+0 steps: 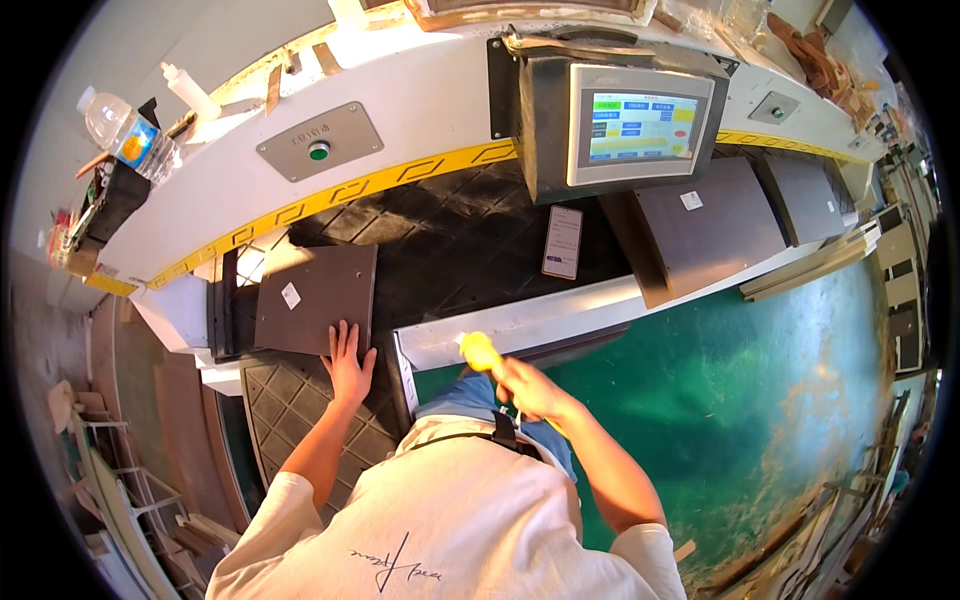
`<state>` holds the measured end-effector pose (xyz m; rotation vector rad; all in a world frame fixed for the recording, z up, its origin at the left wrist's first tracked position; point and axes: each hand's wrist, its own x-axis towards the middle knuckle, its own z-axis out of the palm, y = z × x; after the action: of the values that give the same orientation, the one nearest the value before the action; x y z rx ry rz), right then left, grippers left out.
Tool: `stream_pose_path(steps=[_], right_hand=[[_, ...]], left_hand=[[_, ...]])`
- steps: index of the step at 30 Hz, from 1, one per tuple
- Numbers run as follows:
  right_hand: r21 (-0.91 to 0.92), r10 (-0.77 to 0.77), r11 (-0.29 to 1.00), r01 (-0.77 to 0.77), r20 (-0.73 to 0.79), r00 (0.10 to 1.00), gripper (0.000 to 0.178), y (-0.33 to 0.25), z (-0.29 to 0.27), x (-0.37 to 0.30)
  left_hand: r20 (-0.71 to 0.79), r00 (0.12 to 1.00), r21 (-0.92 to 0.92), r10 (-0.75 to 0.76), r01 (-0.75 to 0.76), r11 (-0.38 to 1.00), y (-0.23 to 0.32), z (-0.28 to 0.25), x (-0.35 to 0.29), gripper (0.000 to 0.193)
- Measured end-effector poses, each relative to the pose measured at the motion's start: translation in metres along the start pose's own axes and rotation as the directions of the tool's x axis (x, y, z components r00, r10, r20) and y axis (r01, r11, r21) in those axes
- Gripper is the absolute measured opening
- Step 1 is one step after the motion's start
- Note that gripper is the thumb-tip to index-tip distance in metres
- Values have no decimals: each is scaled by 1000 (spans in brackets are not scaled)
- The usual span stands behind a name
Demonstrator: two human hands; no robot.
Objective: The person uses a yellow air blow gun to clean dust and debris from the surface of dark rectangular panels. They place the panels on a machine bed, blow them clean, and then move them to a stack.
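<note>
My left hand [350, 372] lies with its fingers stretched out on the near right corner of a dark brown board [318, 298], which has a small white label and a few holes. The board rests on the black ribbed bed of a machine. In my right hand [532, 390], fingers wrapped round the handle, is a yellow mallet [481, 352]. Its rounded head points up and left, in front of my waist, apart from the board. A phone [563, 242] with a lit screen lies on the black bed, farther off.
A touchscreen [645, 128] in a dark housing overhangs the bed. More brown boards [712, 225] lie at the right. Beyond are a green button [319, 151], a water bottle [118, 128] and a white squeeze bottle [190, 92]. The bed's white edge [520, 325] borders the green floor [740, 400].
</note>
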<state>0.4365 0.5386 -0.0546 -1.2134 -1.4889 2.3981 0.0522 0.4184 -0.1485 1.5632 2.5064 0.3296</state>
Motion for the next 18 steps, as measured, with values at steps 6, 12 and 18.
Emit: stream_pose_path(steps=[6,12,18], right_hand=[[217,-7,973,85,-337,941,49,3,5,5],[-19,84,996,-86,-64,994,48,11,21,2],[-137,-18,991,6,-91,996,51,23,25,6]], left_hand=[[78,975,-15,210,-209,978,-24,-22,-5,70],[146,945,-177,294,-267,947,-37,-32,-12,73],[6,964,-112,267,-265,958,-18,-16,-15,70]])
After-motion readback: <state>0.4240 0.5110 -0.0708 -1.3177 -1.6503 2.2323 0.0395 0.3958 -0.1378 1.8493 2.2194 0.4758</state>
